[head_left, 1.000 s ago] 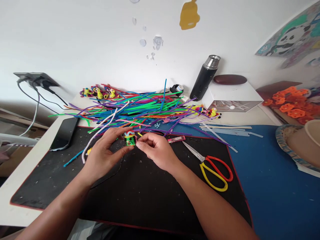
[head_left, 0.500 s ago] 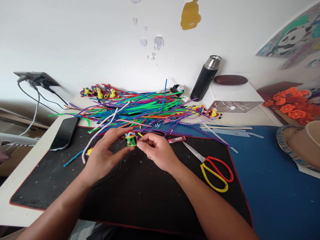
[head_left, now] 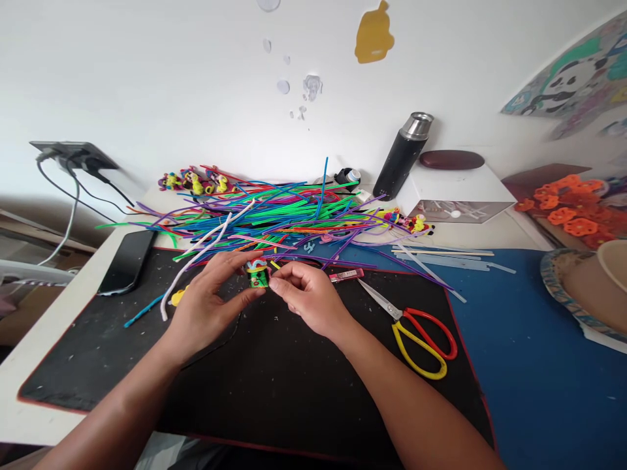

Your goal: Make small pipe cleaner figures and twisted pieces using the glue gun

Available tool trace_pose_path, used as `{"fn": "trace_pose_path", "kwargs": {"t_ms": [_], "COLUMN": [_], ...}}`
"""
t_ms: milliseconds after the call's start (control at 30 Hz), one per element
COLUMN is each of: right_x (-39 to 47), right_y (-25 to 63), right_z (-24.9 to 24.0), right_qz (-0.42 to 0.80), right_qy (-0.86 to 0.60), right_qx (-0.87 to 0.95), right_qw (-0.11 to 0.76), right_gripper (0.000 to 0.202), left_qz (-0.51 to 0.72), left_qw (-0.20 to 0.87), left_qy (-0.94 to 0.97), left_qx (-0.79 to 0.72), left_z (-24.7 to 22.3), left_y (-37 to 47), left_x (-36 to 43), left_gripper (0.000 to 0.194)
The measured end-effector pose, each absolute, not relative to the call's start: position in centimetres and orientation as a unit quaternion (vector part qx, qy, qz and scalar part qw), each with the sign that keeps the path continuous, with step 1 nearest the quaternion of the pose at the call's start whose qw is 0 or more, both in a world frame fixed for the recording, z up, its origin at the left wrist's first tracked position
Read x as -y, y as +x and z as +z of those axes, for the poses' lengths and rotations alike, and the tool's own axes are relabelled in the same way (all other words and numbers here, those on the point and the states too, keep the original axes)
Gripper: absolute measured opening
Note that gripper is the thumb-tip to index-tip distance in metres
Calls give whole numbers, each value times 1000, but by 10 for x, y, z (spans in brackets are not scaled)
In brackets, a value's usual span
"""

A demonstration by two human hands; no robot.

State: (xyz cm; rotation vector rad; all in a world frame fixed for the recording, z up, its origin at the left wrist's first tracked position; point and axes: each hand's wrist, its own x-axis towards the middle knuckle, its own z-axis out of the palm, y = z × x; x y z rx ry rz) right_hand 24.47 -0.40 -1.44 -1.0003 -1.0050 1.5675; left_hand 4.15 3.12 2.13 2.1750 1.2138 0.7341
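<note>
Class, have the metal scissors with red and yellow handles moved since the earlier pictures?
No: the scissors lie in the same spot on the flat black mat with red edging.

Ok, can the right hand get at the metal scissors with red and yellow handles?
Probably yes: the scissors lie uncovered on the black mat, though the right hand seems occupied at the small green figure.

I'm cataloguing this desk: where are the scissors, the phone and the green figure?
Scissors (head_left: pixel 396 313): head view, metal beside the handles.
Phone (head_left: pixel 126 262): head view, middle of its dark face.
Green figure (head_left: pixel 258 281): head view, its green lower part.
</note>
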Motion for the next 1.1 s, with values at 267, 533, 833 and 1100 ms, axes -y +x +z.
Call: {"fn": "trace_pose_path", "kwargs": {"t_ms": [267, 533, 833, 1100], "right_x": [4, 5, 3, 4], "right_y": [244, 245, 244, 244], "right_z": [-16, -16, -21, -15], "right_qz": [652, 663, 656, 653], "right_qy": [-408, -399, -413, -421], "right_qx": [409, 405, 388, 379], "right_qw": [490, 486, 499, 502], "right_gripper": [34, 31, 36, 38], "left_qz": [270, 290, 312, 313], "left_qw": [260, 266, 240, 214], "left_qy": [813, 804, 805, 813], "left_qx": [-446, -446, -445, -442], "left_z": [19, 18, 18, 15], "left_y": [40, 41, 40, 42], "left_x": [-32, -33, -35, -35], "left_gripper": [51, 52, 49, 49]}}
